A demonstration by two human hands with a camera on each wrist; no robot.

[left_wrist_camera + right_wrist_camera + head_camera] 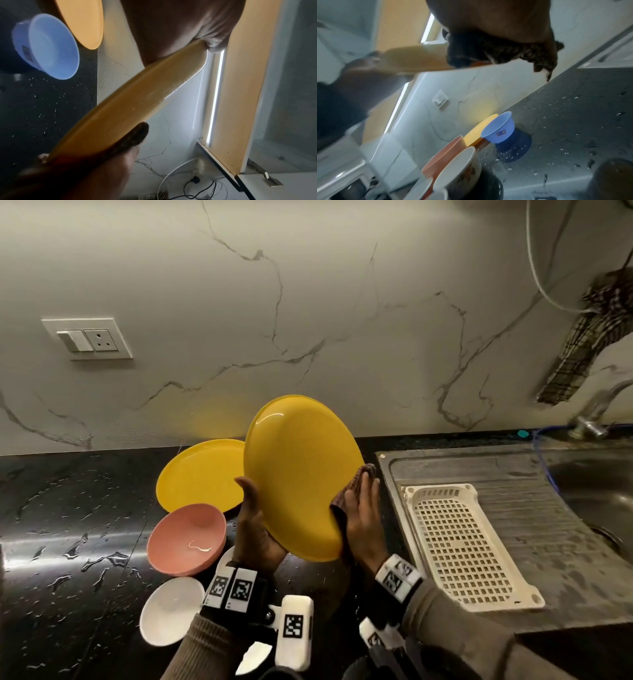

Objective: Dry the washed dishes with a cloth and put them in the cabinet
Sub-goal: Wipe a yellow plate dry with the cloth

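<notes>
A yellow plate [298, 477] is held upright above the counter. My left hand [253, 529] grips its lower left rim, thumb on the front face and fingers behind. My right hand [363, 518] holds a dark brown cloth [365, 471] against the plate's right edge, with the cloth showing past the fingertips. The left wrist view shows the plate [137, 97] edge-on, my left hand [171, 27] on its far rim and the cloth [133, 135] pressed on its face. In the right wrist view the cloth [488, 51] bunches under my right hand [496, 17] against the plate [412, 59].
On the wet black counter [68, 525] lie a second yellow plate [202, 474], a pink bowl [186, 539] and a white bowl [171, 611]. A blue bowl [498, 128] stands further left. To the right, a white slotted basket [462, 542] sits on the drainboard beside the sink [599, 491].
</notes>
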